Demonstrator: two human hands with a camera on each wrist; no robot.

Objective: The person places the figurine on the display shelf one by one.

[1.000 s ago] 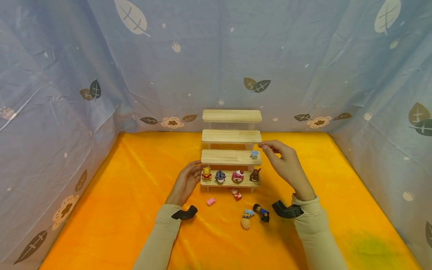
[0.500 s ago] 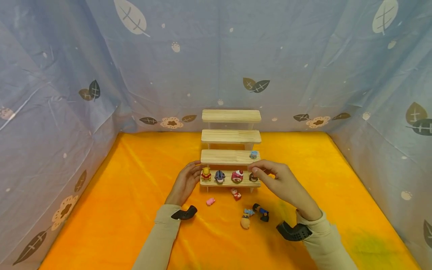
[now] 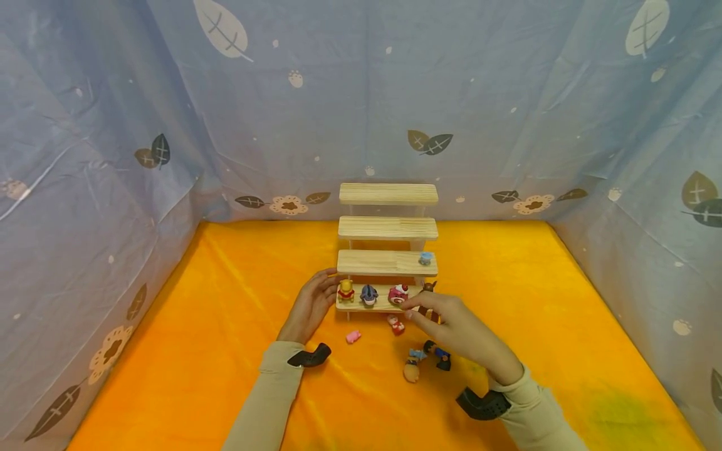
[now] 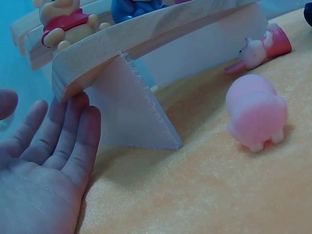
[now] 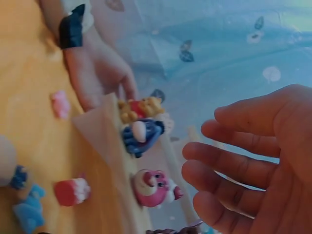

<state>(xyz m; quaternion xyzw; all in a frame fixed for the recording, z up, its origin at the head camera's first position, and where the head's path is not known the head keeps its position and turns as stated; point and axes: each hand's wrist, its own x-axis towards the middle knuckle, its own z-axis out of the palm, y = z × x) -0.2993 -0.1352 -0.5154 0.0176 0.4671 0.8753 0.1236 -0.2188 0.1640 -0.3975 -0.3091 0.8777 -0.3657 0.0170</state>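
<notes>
A stepped wooden display shelf stands at the back. My left hand touches the left end of its lowest board; in the left wrist view the straight fingertips rest under that corner. On this board sit a yellow bear figurine in a red shirt, a blue donkey figurine, a pink bear figurine and a brown figurine, partly hidden by my right hand. That hand hovers before the board's right part, fingers loosely bent and holding nothing. A small blue figurine sits one board higher, at the right.
On the orange cloth before the shelf lie a pink pig figurine, a red-and-white figurine, a dark-haired figurine in blue, a light-blue one and a tan one. A patterned curtain surrounds the cloth.
My right hand has moved from beside the upper boards down and leftward, to the front of the lowest board near the pink bear figurine. My left hand stays at the shelf's left end.
</notes>
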